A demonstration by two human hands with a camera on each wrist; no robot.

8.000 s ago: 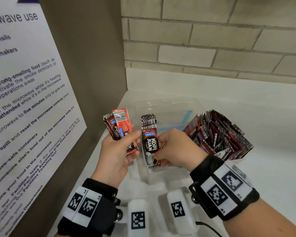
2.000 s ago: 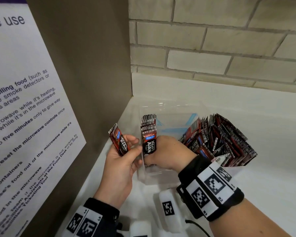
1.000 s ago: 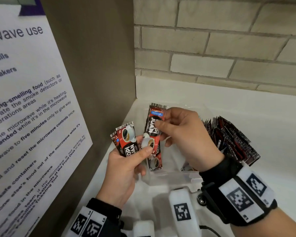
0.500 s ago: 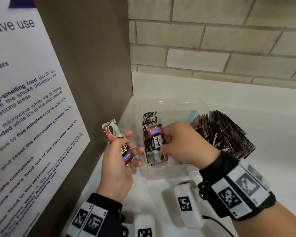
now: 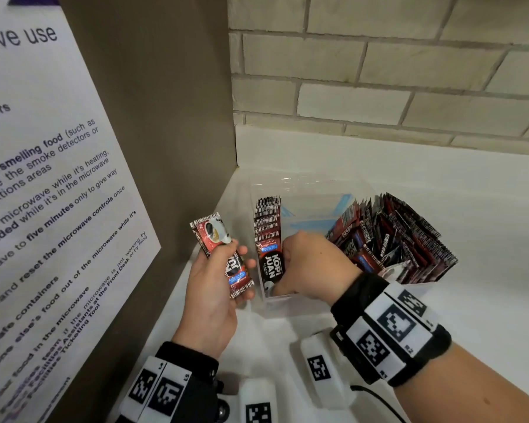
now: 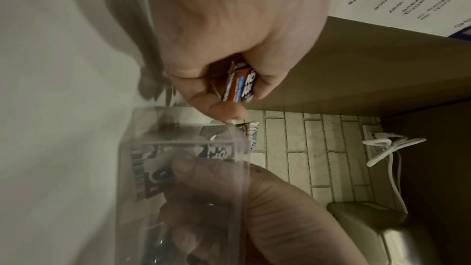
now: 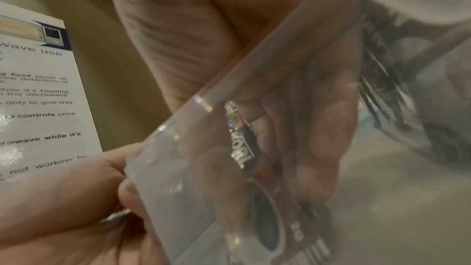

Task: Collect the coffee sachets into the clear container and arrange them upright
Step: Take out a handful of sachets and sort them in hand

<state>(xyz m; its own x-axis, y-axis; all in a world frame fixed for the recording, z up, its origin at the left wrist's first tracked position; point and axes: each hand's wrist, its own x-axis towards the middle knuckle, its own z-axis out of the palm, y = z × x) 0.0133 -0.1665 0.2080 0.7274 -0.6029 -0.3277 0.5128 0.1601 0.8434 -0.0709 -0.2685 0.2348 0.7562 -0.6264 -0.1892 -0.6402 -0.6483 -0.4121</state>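
The white tabletop (image 5: pixel 440 184) runs into a corner below a brick wall (image 5: pixel 379 71), with a microwave notice (image 5: pixel 43 178) well to the left of the clear container (image 5: pixel 306 184). The container stands on the tabletop near that corner. A large fanned batch of coffee sachets (image 5: pixel 391 239) sits just right of it. Inside, against its left wall, a row of sachets (image 5: pixel 267 221) stands upright.

The right hand (image 5: pixel 312 267) has come down from half a second ago and now reaches into the container, fingers curled on the front Kopi Juan sachet (image 5: pixel 271 267), setting it against the row. That suggests one more sachet is nearly seated.

Just left of the container, the left hand (image 5: pixel 211 291) grips the spare sachets (image 5: pixel 223 254) between thumb and fingers. A second ago the right hand was drawing a sachet from that bundle; now the bundle looks thinner, so few seem left to hand across.
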